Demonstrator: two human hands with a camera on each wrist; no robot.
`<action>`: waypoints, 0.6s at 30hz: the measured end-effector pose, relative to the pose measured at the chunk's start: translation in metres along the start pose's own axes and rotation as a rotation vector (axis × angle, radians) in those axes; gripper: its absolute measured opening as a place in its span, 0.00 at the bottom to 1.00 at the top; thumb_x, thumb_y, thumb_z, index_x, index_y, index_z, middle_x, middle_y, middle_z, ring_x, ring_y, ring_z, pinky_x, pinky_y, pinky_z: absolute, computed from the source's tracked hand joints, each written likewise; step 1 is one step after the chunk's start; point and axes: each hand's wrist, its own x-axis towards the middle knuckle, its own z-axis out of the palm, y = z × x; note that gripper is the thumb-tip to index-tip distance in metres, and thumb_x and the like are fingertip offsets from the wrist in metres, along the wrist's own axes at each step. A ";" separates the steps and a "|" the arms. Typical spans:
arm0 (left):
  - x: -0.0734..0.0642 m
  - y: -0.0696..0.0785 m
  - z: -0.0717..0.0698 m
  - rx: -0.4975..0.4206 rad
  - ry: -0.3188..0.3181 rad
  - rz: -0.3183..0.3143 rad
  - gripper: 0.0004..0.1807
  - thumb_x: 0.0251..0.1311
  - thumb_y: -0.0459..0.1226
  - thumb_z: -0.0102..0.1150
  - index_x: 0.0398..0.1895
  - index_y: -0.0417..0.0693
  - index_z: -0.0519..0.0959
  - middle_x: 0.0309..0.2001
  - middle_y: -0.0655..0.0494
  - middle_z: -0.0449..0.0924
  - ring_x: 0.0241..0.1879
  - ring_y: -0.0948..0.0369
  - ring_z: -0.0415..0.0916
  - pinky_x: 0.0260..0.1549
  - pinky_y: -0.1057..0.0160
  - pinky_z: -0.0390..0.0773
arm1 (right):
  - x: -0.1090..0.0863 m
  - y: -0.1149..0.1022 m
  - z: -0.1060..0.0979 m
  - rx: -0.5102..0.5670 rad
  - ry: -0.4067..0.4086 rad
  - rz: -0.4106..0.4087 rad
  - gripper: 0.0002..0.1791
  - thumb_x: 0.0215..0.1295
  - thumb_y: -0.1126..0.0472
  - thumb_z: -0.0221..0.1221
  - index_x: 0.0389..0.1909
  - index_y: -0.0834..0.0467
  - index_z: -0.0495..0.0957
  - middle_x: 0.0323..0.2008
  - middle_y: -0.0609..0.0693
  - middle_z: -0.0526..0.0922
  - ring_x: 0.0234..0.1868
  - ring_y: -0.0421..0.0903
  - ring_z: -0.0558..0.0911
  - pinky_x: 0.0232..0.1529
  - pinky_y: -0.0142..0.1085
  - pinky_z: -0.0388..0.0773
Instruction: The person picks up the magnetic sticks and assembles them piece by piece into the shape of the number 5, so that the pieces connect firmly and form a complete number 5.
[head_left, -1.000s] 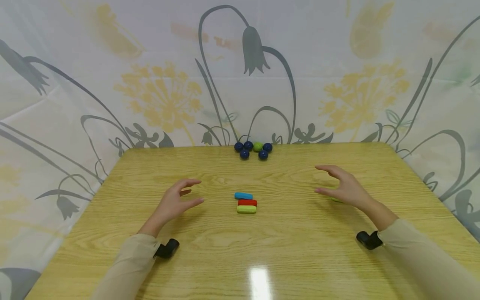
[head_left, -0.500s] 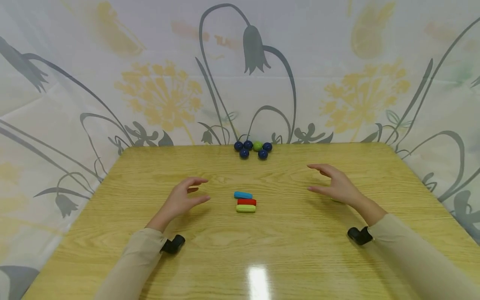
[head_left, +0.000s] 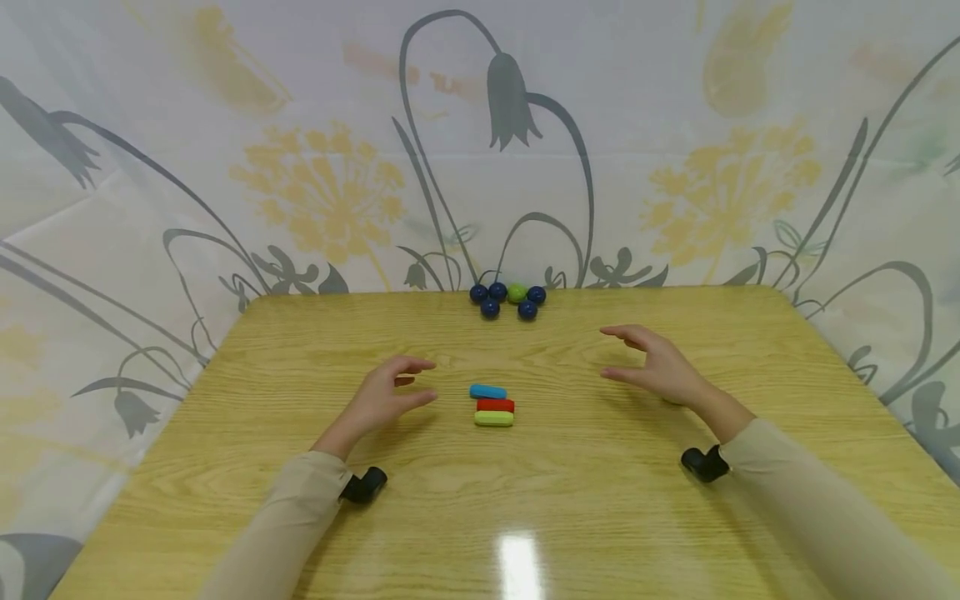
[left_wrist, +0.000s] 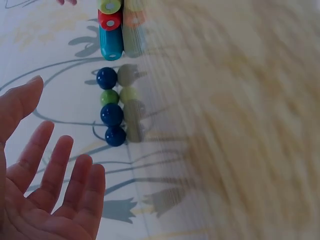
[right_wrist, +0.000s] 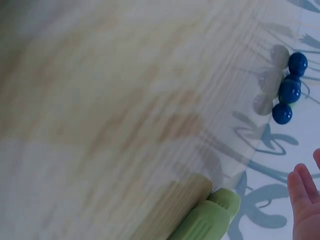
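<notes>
On the glossy yellow wood-grain table, a short blue rod, red rod and lime rod lie between the left hand and right hand, fingers wide of thumbs. Dark blue balls and a green ball sit far, before flower-printed white cloth. The right wrist view alone clearly shows a ridged pale-green object.

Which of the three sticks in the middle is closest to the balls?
The blue stick. It lies at the far end of the three, toward the balls; the red stick comes next, then the yellow-green stick.
</notes>
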 end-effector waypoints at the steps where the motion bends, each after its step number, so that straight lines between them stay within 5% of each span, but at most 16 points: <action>1: 0.001 0.000 0.001 0.007 -0.004 0.009 0.25 0.56 0.35 0.64 0.57 0.36 0.73 0.55 0.45 0.71 0.56 0.46 0.67 0.55 0.52 0.68 | 0.001 -0.001 0.001 0.003 -0.001 0.004 0.35 0.57 0.55 0.66 0.63 0.64 0.65 0.61 0.60 0.67 0.60 0.61 0.65 0.60 0.53 0.61; 18: 0.019 0.002 0.016 0.040 -0.062 0.017 0.20 0.57 0.36 0.64 0.52 0.39 0.77 0.52 0.48 0.75 0.53 0.49 0.70 0.54 0.54 0.70 | 0.018 -0.007 0.013 0.031 -0.042 -0.013 0.33 0.57 0.58 0.66 0.61 0.66 0.67 0.59 0.61 0.69 0.60 0.60 0.66 0.60 0.52 0.61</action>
